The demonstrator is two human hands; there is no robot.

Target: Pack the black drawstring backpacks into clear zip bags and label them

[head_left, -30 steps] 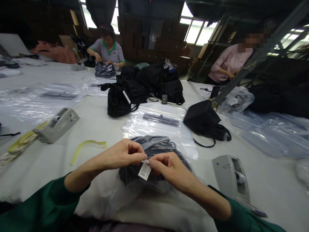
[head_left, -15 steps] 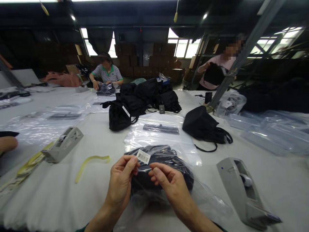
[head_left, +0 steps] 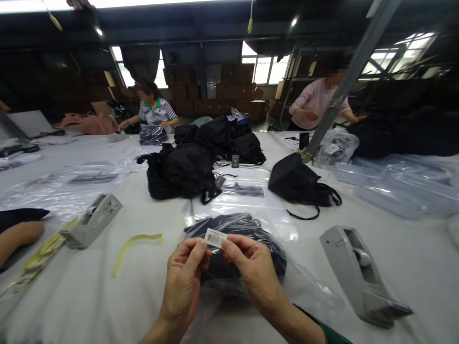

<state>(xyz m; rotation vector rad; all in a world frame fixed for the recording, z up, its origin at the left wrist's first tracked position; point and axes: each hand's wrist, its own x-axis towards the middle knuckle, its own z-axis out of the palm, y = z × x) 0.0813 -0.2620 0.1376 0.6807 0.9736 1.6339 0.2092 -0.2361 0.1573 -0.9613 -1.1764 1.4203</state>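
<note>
Label (head_left: 215, 237) is pinched at its left end by the left hand (head_left: 184, 272) and at its right by the right hand (head_left: 256, 267). Below the fingers, a plastic-wrapped bundle (head_left: 233, 223) is seen; beyond them, black bags (head_left: 182, 172). If pulled unevenly, the label could be creased or torn.

From my screen I can read no words or numbers. I make out a barcode and tiny print on the white label (head_left: 214, 238), a pale emblem on the dark hang tag (head_left: 235, 161), and black scrawls on the left tape dispenser (head_left: 97, 224).
</note>
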